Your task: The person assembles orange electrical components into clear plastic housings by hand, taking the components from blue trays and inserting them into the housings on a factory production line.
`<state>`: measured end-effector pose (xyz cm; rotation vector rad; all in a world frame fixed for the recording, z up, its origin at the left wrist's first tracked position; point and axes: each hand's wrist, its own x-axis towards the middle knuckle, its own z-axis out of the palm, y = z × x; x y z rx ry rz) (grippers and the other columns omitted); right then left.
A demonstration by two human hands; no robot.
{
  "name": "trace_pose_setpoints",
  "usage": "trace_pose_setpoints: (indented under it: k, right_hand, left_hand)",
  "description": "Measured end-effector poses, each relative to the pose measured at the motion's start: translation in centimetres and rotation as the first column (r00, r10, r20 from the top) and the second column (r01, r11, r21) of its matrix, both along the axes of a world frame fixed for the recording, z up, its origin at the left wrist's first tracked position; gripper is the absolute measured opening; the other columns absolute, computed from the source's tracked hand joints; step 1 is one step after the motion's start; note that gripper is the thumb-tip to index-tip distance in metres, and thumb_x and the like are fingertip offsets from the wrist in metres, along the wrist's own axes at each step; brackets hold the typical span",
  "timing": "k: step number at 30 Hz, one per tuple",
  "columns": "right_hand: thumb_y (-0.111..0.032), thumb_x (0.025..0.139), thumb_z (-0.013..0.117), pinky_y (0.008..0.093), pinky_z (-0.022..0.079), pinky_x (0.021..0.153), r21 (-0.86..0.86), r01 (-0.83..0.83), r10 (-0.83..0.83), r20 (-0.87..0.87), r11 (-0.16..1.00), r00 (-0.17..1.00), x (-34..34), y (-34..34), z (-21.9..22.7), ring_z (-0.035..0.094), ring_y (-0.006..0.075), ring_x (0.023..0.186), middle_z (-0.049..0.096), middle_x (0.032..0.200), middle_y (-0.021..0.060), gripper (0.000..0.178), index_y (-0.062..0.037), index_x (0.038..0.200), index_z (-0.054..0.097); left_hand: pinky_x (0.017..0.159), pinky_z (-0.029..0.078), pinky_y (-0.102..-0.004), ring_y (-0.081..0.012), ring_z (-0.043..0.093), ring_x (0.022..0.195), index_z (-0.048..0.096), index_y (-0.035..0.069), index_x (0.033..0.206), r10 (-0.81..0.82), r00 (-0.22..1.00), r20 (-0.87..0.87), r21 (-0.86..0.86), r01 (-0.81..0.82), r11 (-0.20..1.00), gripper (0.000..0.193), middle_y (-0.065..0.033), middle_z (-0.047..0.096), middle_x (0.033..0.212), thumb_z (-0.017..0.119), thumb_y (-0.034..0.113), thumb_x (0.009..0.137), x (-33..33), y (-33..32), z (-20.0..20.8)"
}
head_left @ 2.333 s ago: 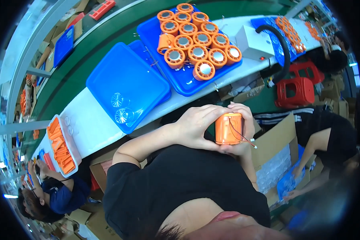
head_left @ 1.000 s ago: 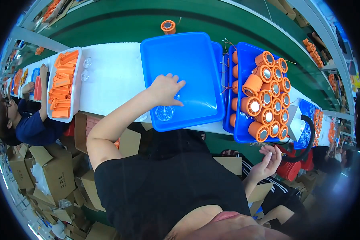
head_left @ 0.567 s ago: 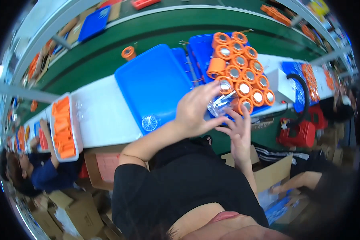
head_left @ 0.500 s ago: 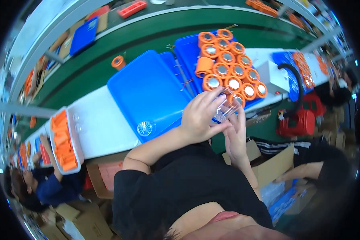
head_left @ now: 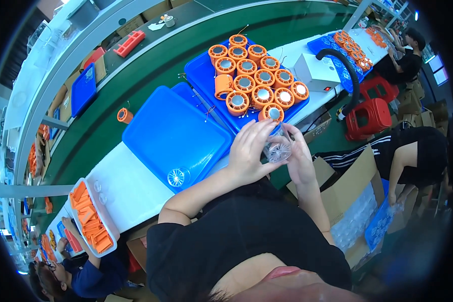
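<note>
Between both hands is a clear plastic cup (head_left: 278,151), its round ribbed end turned toward me. My left hand (head_left: 249,151) grips it from the left, with the thumb beneath and the fingers along the far side. My right hand (head_left: 301,160) closes on its right side. Just beyond my fingertips, several orange cylinders with silver discs on top (head_left: 262,95) stand packed on a blue tray (head_left: 199,65); one lies on its side. A similar clear cup (head_left: 178,176) rests on the near edge of an otherwise bare blue tray (head_left: 176,133) to the left.
A white bin of orange pieces (head_left: 91,216) stands on the white table (head_left: 131,176) at left. A white box (head_left: 314,72) with a black hose (head_left: 355,75) is at right. A green conveyor (head_left: 151,65) runs behind, bearing one orange cylinder (head_left: 125,116). Co-workers sit on both sides, near cardboard boxes.
The view has shifted, so the loaded tray appears farther left. In my hands the clear cup has tilted, and its ribbed end now shows more fully. Both hands still hold it.
</note>
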<state>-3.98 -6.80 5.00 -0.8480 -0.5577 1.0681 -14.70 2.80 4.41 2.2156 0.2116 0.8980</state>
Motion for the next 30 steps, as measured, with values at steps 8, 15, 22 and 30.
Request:
trace_pose_setpoints:
  k: [8,15,22,30]
  right_hand:
    - [-0.033,0.085,0.041,0.0325,0.047,0.066,-0.013,0.324,-0.313,-0.296,0.946,0.902,1.4,-3.3,-1.7,0.055,0.0241,0.086,0.054,0.098,0.02,0.045,0.0028,0.113,0.04]
    - [-0.038,0.086,0.036,0.0356,0.045,0.066,0.036,0.342,-0.295,-0.43,0.939,0.853,2.1,-6.7,-4.3,0.053,0.0276,0.084,0.051,0.102,0.0202,0.052,0.0019,0.118,0.039]
    - [-0.039,0.086,0.036,0.0348,0.043,0.065,0.041,0.397,-0.337,-0.454,0.917,0.825,2.6,-7.4,-4.3,0.051,0.0265,0.083,0.051,0.102,0.0189,0.052,0.002,0.117,0.04]
    - [-0.039,0.085,0.037,0.0321,0.04,0.061,0.132,0.434,-0.283,-0.587,0.891,0.759,7.3,-9.0,-5.7,0.049,0.0237,0.077,0.052,0.098,0.0181,0.05,0.0014,0.114,0.042]
  left_hand:
    - [0.094,0.026,-0.0454,-0.0355,0.033,0.116,0.041,0.004,0.114,0.185,0.983,-0.02,0.2,-0.177,0.964,0.07,-0.021,0.036,0.122,0.07,0.038,0.061,0.3,5.5,-1.1]
    - [0.097,0.015,-0.0527,-0.035,0.02,0.123,0.05,0.004,0.106,0.468,0.847,-0.251,0.579,-0.256,0.774,0.062,-0.022,0.029,0.128,0.066,0.044,0.062,1.1,10.3,-2.8]
    - [0.097,0.013,-0.053,-0.0343,0.015,0.126,0.05,0.002,0.098,0.467,0.837,-0.287,0.622,-0.208,0.755,0.058,-0.0229,0.022,0.132,0.068,0.044,0.06,1.8,11.0,-2.4]
    - [0.096,0.016,-0.0516,-0.0343,0.023,0.121,0.046,0.002,0.088,0.456,0.889,0.032,0.259,-0.448,0.856,0.057,-0.024,0.027,0.127,0.074,0.036,0.052,3.0,10.6,-3.3]
